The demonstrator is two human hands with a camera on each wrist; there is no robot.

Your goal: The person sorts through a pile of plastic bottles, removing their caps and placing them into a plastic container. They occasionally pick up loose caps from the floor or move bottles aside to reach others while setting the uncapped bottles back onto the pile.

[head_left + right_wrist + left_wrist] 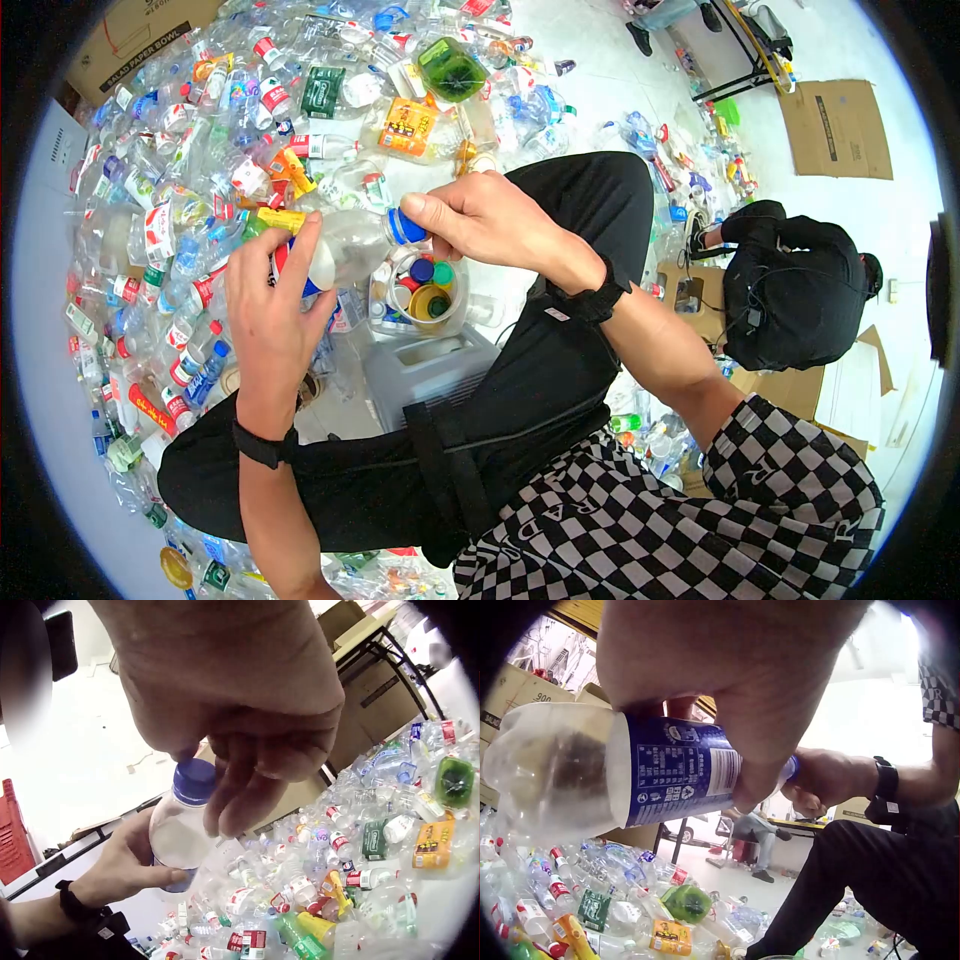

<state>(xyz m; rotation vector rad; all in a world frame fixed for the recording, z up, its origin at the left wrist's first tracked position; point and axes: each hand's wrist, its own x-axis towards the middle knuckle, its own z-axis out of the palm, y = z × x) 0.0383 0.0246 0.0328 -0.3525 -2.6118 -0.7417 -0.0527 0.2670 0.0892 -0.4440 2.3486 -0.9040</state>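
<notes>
A clear plastic bottle (pixel 355 245) with a blue label (pixel 679 769) lies sideways between my hands in the head view. My left hand (pixel 268 305) grips it round the labelled body, and the bottle's base sticks out past the hand in the left wrist view. On its neck sits a blue cap (pixel 195 780). My right hand (pixel 500 222) pinches this cap between thumb and fingers. Below the bottle stands a clear tub (pixel 458 302) with several loose caps in it, among them a dark blue cap (pixel 421 270) and a green cap (pixel 442 273).
A large heap of plastic bottles (pixel 190 300) spreads over the floor at the left and front. A grey plastic container (pixel 400 375) stands by my legs. Cardboard (pixel 835 130) lies at the far right, where another person (pixel 795 290) in black bends down.
</notes>
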